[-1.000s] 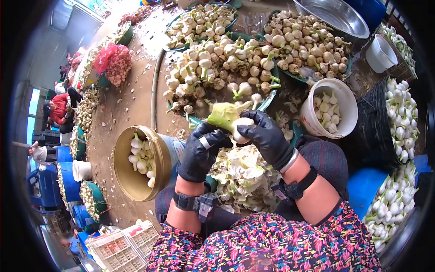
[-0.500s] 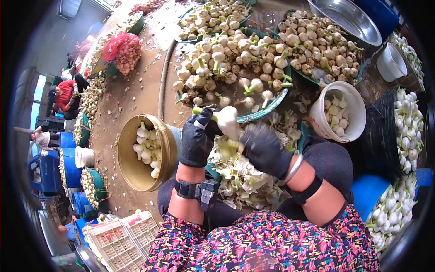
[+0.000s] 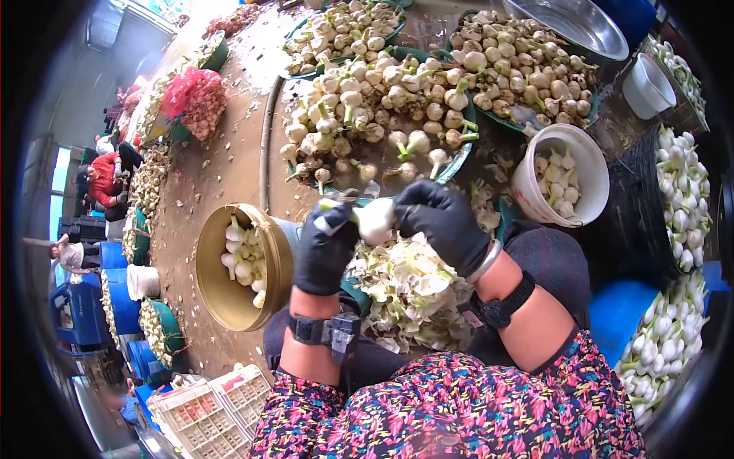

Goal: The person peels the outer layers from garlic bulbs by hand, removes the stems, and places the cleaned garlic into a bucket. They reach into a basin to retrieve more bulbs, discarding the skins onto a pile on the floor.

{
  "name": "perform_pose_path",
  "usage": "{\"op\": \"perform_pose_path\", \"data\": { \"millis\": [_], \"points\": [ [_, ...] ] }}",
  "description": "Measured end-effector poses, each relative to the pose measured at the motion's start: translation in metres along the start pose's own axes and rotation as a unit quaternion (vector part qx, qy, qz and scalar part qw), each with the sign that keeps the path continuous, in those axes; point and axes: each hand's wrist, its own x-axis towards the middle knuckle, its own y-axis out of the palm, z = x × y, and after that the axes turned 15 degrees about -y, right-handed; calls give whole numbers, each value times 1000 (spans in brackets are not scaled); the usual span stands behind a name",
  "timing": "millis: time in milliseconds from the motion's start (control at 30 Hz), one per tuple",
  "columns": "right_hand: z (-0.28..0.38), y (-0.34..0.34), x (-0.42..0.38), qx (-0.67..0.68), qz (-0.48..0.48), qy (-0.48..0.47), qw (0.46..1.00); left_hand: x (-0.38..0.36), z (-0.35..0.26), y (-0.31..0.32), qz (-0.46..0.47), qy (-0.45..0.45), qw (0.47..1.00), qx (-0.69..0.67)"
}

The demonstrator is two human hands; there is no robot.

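Observation:
Both my hands wear black gloves and meet on one white garlic bulb [image 3: 376,220] with a green stalk. My left hand [image 3: 325,249] grips the stalk end. My right hand [image 3: 440,222] closes over the bulb's right side. Below them a heap of peeled skins [image 3: 409,294] lies on my lap. A gold bucket [image 3: 214,294] with a few peeled bulbs stands just left of my left hand. A white bucket [image 3: 524,199] with peeled bulbs stands to the right.
Green trays heaped with unpeeled garlic [image 3: 382,107] fill the ground ahead. A black basket [image 3: 634,206] and more white bulbs [image 3: 661,336] are on the right. A steel basin [image 3: 573,23] sits top right. Other people [image 3: 103,180] sit at far left by blue crates.
My right hand came back up from the skin heap onto the bulb. The loose green outer skin seen a second ago is gone from the bulb.

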Motion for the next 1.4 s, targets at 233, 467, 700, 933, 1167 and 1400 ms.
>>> {"op": "perform_pose_path", "data": {
  "millis": [233, 467, 700, 933, 1167, 1400],
  "points": [
    [-8, -4, -25, -456, 403, 24, 793, -72, -124, -81, -346, 200, 838, 372],
    [17, 6, -17, -529, 320, 88, 781, 5, -88, -37, -227, 54, 788, 570],
    [5, -3, -23, -600, 284, 44, 747, 180, 53, -29, -134, -19, 644, 753],
    [17, -16, 1, -577, 252, 130, 766, 215, 90, -39, -144, -115, 672, 718],
    [5, -22, 11, -546, 18, -96, 832, 123, 8, 19, 5, -146, 960, 240],
    [12, -15, 8, -286, 10, -43, 957, 31, -34, 58, -6, 39, 963, 265]
  ]
}}
